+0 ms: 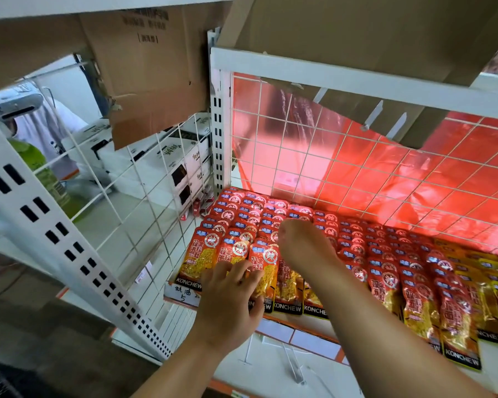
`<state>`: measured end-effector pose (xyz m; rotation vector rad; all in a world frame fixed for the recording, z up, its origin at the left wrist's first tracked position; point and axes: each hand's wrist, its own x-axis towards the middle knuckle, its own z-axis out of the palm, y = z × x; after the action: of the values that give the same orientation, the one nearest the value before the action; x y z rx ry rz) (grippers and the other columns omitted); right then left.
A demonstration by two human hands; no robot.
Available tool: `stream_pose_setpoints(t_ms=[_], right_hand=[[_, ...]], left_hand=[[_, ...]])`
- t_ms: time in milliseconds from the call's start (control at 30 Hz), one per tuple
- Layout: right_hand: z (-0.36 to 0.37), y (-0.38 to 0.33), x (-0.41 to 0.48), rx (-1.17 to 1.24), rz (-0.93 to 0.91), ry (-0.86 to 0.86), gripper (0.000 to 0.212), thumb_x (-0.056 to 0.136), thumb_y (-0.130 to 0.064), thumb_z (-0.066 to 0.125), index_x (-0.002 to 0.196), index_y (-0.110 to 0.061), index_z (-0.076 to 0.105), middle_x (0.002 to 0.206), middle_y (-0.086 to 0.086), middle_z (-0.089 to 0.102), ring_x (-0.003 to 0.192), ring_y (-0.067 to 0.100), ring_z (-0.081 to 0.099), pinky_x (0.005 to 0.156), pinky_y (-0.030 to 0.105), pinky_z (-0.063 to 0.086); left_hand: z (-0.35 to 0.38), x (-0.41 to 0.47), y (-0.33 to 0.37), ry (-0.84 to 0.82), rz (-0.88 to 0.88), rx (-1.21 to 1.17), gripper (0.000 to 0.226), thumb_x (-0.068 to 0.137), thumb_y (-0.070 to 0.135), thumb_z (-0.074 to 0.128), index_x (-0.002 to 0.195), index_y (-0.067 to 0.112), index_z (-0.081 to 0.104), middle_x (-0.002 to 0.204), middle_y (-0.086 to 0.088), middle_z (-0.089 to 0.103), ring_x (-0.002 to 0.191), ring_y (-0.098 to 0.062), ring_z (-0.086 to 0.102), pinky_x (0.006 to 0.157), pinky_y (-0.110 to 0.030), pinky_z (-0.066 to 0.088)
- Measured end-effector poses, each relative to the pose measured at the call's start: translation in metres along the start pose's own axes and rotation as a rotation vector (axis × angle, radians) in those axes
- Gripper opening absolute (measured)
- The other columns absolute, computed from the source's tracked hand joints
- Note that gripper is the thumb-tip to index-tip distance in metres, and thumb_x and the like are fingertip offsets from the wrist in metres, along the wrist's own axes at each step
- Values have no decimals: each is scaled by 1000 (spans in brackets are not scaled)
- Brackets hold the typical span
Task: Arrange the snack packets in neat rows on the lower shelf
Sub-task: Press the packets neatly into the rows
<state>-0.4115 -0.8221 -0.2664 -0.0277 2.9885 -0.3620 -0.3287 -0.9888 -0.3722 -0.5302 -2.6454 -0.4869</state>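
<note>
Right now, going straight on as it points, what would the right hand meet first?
Probably the red snack packets in the back rows just beyond the right hand; the wire mesh stands behind. Depth unclear.

Glossy foil-ish pkts [202, 262]; white metal mesh [357, 173].

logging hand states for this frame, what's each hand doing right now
Left hand: open, fingers resting on the front snack packets.
Right hand: among the rows, fingers hidden; cannot tell.

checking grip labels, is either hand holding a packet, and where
Left hand holds nothing; its fingers rest spread on the front packets. Right hand: fingers hidden among the rows, cannot tell.
</note>
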Motion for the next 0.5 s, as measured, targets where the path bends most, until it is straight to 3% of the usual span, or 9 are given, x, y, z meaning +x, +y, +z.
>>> stream_pose_setpoints(t_ms=[133, 233, 367, 433, 500], right_hand=[[-1, 10, 35, -44, -72, -20, 24, 86, 1, 55, 96, -10, 74, 95, 8, 70, 89, 28, 68, 81, 36, 56], [6, 2, 63, -186, 15, -227, 21, 87, -5, 61, 105, -6, 72, 91, 10, 63, 85, 28, 66, 76, 33, 54], [12, -7, 73, -274, 107, -377, 6, 86, -11, 67, 88, -5, 66, 77, 13, 61, 68, 27, 60, 69, 32, 49], [15, -8, 69, -279, 109, -347, 15, 85, -8, 65, 73, -7, 56, 72, 11, 58, 64, 26, 57, 67, 32, 48], [16, -7, 68, -270, 99, -324, 18, 86, -7, 63, 71, -8, 53, 70, 9, 55, 61, 24, 56, 65, 32, 47]], left_hand=[[0, 7, 1, -36, 28, -14, 44, 85, 48, 63, 125, 29, 63, 132, 8, 57, 114, -25, 53, 89, -48, 47], [0, 13, 1, -59, 42, -19, 44, 85, 47, 63, 126, 31, 61, 135, 8, 55, 116, -24, 51, 91, -49, 45], [1, 14, 0, -55, 58, -24, 45, 85, 44, 63, 128, 30, 61, 136, 8, 55, 116, -23, 51, 94, -50, 44], [2, 12, 0, -52, 60, -27, 47, 85, 43, 63, 129, 30, 61, 137, 8, 56, 117, -23, 51, 93, -49, 44], [4, 11, 0, -44, 66, -30, 47, 84, 42, 64, 129, 30, 63, 136, 7, 57, 117, -24, 52, 93, -49, 43]])
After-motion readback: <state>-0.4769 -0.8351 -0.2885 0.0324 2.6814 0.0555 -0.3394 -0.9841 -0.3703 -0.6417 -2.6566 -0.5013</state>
